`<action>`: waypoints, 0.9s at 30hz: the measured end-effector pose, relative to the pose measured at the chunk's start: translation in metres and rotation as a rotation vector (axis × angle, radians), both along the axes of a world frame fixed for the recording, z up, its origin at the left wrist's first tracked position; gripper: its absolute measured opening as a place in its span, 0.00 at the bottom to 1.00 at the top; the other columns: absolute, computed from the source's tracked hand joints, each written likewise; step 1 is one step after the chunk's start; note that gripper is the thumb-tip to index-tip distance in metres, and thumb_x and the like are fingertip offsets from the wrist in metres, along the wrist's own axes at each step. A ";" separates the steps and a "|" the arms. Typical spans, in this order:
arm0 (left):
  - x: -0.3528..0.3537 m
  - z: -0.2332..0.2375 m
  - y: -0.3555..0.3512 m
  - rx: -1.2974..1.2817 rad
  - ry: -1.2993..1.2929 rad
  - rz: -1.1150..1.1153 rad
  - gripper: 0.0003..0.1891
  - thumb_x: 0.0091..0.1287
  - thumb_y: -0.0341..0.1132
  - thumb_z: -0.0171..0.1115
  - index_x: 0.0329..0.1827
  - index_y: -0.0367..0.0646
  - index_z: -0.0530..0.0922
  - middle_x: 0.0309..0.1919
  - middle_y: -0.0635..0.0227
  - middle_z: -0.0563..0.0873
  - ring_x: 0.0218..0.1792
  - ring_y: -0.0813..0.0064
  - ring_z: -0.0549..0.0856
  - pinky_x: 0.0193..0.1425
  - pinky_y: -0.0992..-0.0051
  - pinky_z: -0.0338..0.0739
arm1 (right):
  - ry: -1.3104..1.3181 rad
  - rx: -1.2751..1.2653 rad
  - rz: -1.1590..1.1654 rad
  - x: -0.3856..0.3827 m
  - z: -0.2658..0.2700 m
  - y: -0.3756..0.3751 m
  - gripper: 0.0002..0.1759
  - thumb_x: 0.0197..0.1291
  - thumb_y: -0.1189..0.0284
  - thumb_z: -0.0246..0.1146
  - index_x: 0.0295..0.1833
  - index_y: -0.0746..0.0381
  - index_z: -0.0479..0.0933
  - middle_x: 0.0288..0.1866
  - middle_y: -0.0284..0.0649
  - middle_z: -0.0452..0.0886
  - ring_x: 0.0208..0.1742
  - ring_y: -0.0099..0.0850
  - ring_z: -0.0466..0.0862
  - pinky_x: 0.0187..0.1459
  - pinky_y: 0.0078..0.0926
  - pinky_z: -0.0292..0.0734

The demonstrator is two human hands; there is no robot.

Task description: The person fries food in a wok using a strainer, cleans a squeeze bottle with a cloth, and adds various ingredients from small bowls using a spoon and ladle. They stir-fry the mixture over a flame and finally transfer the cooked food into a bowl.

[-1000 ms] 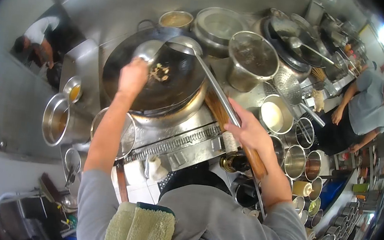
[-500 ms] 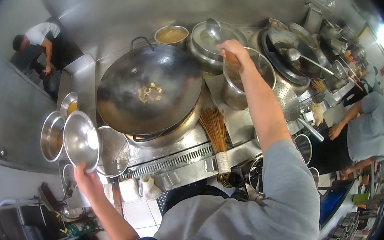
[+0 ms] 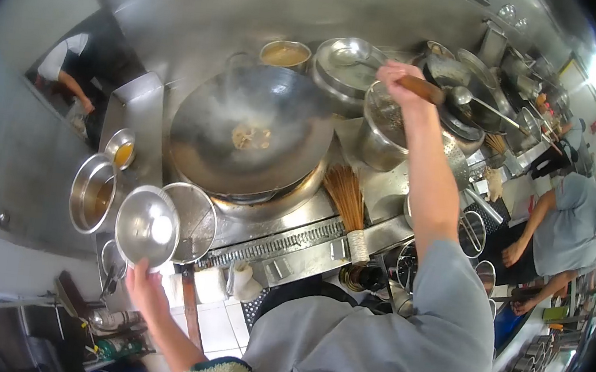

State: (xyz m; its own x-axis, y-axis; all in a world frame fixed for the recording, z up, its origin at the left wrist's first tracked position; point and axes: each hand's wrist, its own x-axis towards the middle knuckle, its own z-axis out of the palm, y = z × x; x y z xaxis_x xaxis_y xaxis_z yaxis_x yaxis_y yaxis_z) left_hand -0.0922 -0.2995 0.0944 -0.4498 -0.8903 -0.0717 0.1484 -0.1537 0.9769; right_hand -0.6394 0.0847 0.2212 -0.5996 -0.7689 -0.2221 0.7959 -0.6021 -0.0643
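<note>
Here's my left hand (image 3: 145,286), low on the left side, fingers gripping the near rim of the metal bowl (image 3: 148,226). The bowl is up between the deep pot (image 3: 90,199) and the round strainer (image 3: 194,226), overlapping the strainer's edge in my view; whether they touch, I can't tell.

Up on the other side, my right hand (image 3: 401,84) is closed in a fist around the ladle (image 3: 350,51), the wooden end of its handle poking out to the right. The ladle's cup is over the wide pan (image 3: 331,90) at the back, and I can't tell if it's touching anything there.

Between my 2 hands is the big black wok (image 3: 208,132) on its burner, with steam lifting off the pale food pieces (image 3: 251,136) bunched near its middle. Behind it there's the pot of cloudy liquid (image 3: 285,54), and nearer me the bamboo brush (image 3: 345,195) lies just beside the burner, bristles toward the back. Off to my right, 1 co-worker (image 3: 574,217) in grey bends forward, both arms reaching down, well apart from my hands.
</note>
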 end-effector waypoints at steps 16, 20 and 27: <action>-0.160 0.013 -0.009 -0.108 0.144 -0.270 0.09 0.69 0.28 0.55 0.46 0.32 0.78 0.36 0.62 0.84 0.33 0.75 0.85 0.34 0.76 0.82 | 0.203 0.310 -0.074 0.279 0.012 0.005 0.24 0.67 0.81 0.49 0.65 0.80 0.54 0.36 0.40 0.67 0.20 0.14 0.68 0.11 0.11 0.63; -0.102 0.016 -0.016 0.018 0.264 -0.194 0.08 0.68 0.27 0.55 0.47 0.33 0.78 0.36 0.63 0.85 0.32 0.78 0.83 0.35 0.78 0.81 | 0.747 0.872 0.122 0.292 -0.027 0.006 0.33 0.62 0.79 0.58 0.72 0.65 0.55 0.33 0.36 0.72 0.16 0.16 0.65 0.10 0.13 0.61; 0.066 0.030 0.023 -0.004 0.245 0.104 0.08 0.67 0.28 0.57 0.46 0.37 0.78 0.34 0.68 0.85 0.29 0.82 0.81 0.34 0.81 0.76 | 1.179 1.108 -0.136 0.299 -0.129 -0.011 0.43 0.58 0.84 0.60 0.77 0.56 0.50 0.32 0.31 0.70 0.16 0.16 0.68 0.13 0.15 0.65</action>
State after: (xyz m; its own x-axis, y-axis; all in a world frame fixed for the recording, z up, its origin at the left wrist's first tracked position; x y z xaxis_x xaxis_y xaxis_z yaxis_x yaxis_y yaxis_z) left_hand -0.0262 -0.2767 0.1246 -0.3595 -0.9326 0.0320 0.3958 -0.1214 0.9103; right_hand -0.3409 0.0738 0.0927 -0.8757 -0.4828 0.0063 -0.0591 0.0942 -0.9938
